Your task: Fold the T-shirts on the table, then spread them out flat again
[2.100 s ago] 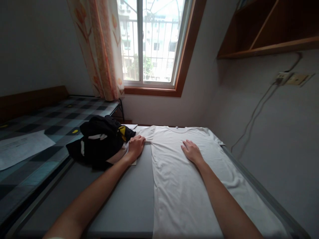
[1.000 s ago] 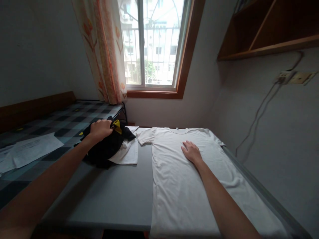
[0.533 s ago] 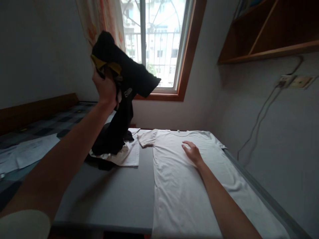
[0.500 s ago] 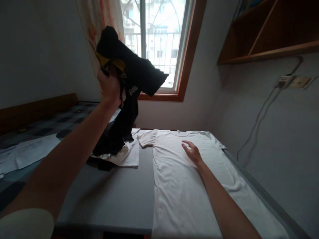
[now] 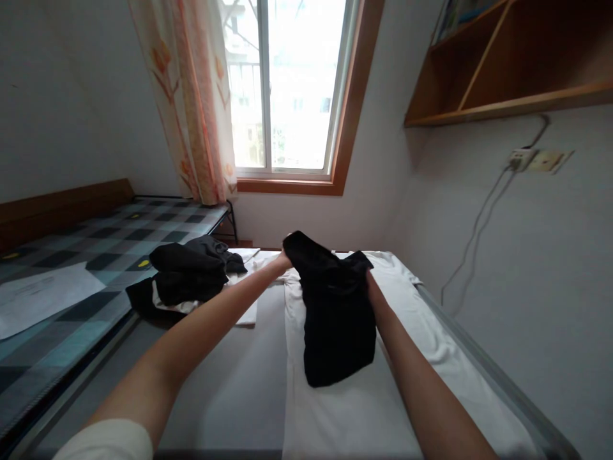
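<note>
A black garment [image 5: 338, 319] hangs between my two hands, its lower part draping over a white T-shirt [image 5: 354, 415] spread flat on the grey table. Its exact kind is unclear because it is bunched at the top. My left hand [image 5: 285, 259] is closed on its upper left corner, mostly hidden by the cloth. At the upper right edge, my right hand [image 5: 371, 284] grips the same garment, fingers covered by fabric. Left of them lies a crumpled pile of black clothes [image 5: 191, 271], with some white cloth beneath.
The grey tabletop [image 5: 234, 390] shows between the pile and the T-shirt. On the left, a checked mattress [image 5: 90, 236] holds a sheet of paper [image 5: 43, 297]. A window with a curtain [image 5: 191, 102] is ahead; a wooden shelf [image 5: 507, 102] and a socket [image 5: 522, 158] are on the right wall.
My left hand has come down and right from high in front of the window with black cloth. My right hand, empty over the T-shirt before, now grips it too. Black clothes remain piled at left.
</note>
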The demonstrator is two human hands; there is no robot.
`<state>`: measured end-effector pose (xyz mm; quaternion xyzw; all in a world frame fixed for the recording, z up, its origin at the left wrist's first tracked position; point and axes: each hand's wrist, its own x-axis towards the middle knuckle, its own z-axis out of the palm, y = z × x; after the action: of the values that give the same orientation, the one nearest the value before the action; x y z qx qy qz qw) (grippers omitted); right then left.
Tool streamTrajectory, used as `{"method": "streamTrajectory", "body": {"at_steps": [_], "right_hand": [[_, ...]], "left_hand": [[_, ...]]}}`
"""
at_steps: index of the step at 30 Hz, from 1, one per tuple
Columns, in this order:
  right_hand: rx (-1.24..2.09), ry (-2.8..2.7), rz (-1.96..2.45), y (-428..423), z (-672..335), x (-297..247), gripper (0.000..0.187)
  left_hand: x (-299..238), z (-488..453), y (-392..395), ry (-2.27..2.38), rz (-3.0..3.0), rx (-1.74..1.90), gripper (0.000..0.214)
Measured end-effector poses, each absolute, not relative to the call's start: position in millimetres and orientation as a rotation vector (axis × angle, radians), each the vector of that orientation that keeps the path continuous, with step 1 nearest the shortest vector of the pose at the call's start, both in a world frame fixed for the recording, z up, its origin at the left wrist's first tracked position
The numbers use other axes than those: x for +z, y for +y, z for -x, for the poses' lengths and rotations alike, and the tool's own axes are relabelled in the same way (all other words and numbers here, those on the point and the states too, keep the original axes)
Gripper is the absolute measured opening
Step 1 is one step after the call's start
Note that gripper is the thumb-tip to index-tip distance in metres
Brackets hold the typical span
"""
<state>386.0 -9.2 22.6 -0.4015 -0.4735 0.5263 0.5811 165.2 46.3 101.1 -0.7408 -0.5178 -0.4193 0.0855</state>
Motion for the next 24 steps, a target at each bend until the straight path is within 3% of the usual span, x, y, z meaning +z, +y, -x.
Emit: {"method": "streamTrajectory", "body": {"at_steps": [2,4,7,11,13,16,20,24], "right_hand": [[1.271,-1.069,0.971,-6,-387,18,0.055],[1.250,-1.059,1.017,-3,-386,14,0.057],[1.223,-1.060,1.062,-1,-384,13,0.059],[1.109,-1.086,1.128,-1,-383,12,0.058],[1.042,-1.081,1.184,1,-387,9,0.057],[0.959,-0.995,1.263,7,-396,4,0.058],[0.751,-0.821,1.306,17,-411,0,0.060],[0.652,-0.737,1.307,22,-417,-2,0.058]], "left_hand": [[82,-169,46,-1.636,2.331,-1.203,0.028],[72,-171,45,-1.739,2.583,-1.202,0.024],[62,-173,39,-1.695,2.923,-1.180,0.030],[48,-171,31,-1.496,2.994,-1.111,0.061],[42,-167,32,-1.522,2.976,-1.173,0.048],[43,-153,42,-1.653,2.959,-1.556,0.019],[59,-121,55,-1.680,2.460,-2.478,0.021],[65,-97,54,-1.615,2.121,-2.638,0.020]]}}
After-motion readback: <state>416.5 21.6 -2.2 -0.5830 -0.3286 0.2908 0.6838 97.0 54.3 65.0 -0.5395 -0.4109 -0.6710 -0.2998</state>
